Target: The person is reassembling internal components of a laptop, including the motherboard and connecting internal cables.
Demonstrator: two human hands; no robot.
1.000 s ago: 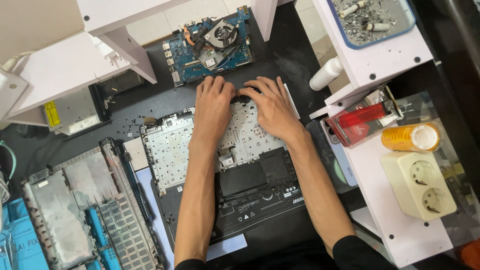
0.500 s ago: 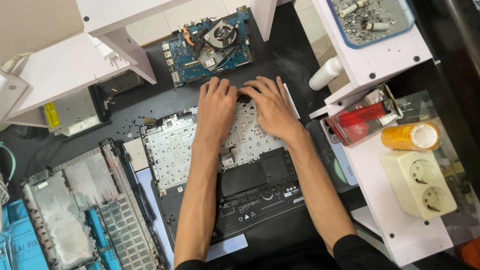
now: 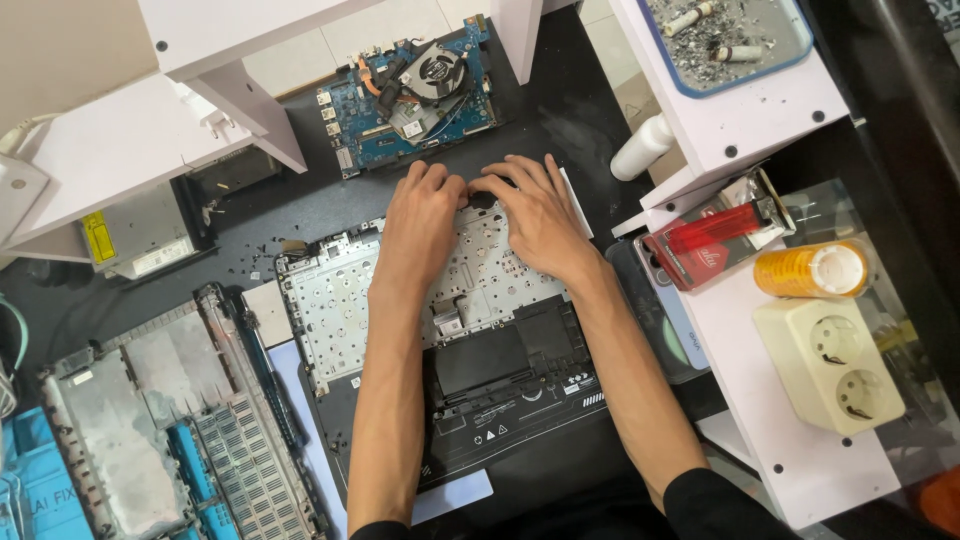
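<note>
Both forearms are stretched forward over the opened laptop base (image 3: 400,330). The left hand (image 3: 420,235) and right hand (image 3: 535,220) are laid palm-down at its far edge. The fingers are curled together, their tips pressed on a small dark part (image 3: 481,199) between the hands.

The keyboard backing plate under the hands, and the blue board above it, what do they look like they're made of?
Keyboard backing plate: probably thin sheet metal, matte silver, punched with many small holes. Blue board: likely fibreglass circuit board, glossy blue, studded with chips.

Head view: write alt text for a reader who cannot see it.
Seen from above, the left hand and right hand press together at the far edge of an opened laptop shell on a dark bench. A blue circuit board with fan lies beyond them.
</note>
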